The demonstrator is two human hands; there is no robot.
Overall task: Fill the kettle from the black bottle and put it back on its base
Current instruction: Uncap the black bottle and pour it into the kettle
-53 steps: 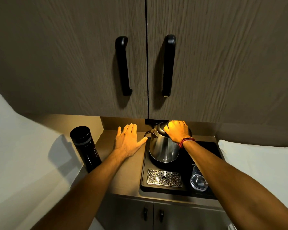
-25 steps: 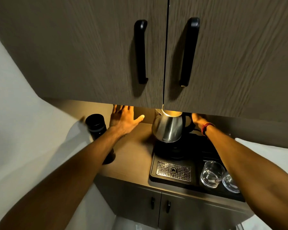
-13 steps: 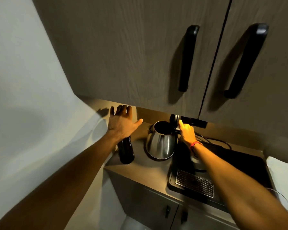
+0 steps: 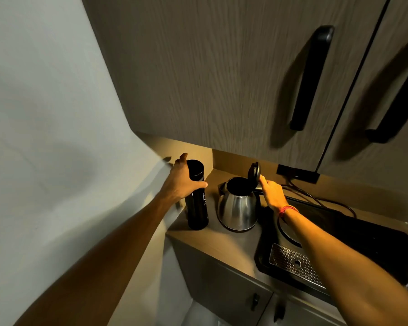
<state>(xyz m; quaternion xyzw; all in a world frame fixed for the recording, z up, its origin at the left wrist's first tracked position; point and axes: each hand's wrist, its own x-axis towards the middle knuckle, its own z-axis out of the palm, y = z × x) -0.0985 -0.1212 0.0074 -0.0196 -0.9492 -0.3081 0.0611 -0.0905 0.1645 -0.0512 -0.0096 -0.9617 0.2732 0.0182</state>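
A steel kettle [image 4: 237, 209] stands on the counter left of the black tray, its black lid [image 4: 254, 173] hinged up and the mouth open. My right hand [image 4: 271, 193] rests on the kettle's handle behind the lid. A tall black bottle [image 4: 196, 208] with its cap on stands upright left of the kettle, by the wall. My left hand [image 4: 180, 181] wraps around the bottle's upper part, thumb across the front. The round kettle base [image 4: 288, 234] sits bare on the tray, partly hidden by my right forearm.
A black tray [image 4: 375, 241] with a perforated metal drip grate [image 4: 295, 264] fills the counter's right side. A power cord [image 4: 316, 198] runs along the back. Overhead cabinet doors with black handles [image 4: 311, 78] hang low above the counter. A white wall is at the left.
The kettle came off its base onto the counter at the left and its lid is now up. My left hand moved from open above the counter onto the bottle.
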